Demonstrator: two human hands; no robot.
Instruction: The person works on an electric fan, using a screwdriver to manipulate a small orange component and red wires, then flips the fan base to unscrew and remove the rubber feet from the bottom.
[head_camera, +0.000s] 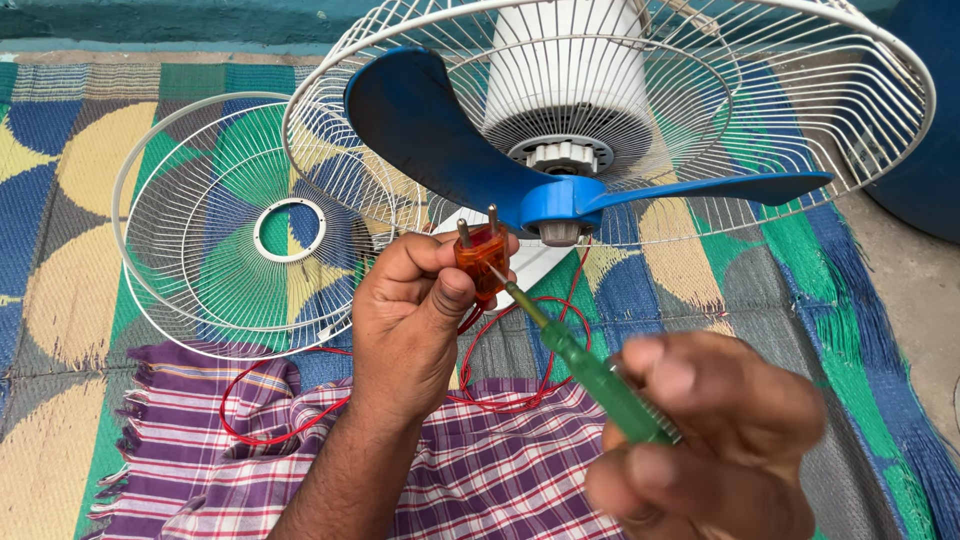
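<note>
Head view looks down on a small translucent orange two-pin electrical plug (482, 258), pinched upright in the left hand (408, 318), whose grip is clenched around it with the metal pins pointing up. It sits just below the blue hub of the three-bladed plastic fan rotor (560, 200). Touching the plug's face is the tip of a green-handled screwdriver (585, 370), grasped in the right hand (715, 440), blurred and nearest the camera. To work the screw well, I judge the blade should stay square in the slot, with the plug braced firmly. Thin red wire (300, 400) loops from the plug over a purple checked cloth (490, 470). Left of the plug lies a detached white wire fan guard (190, 250) on a colourful woven mat (60, 250).
</note>
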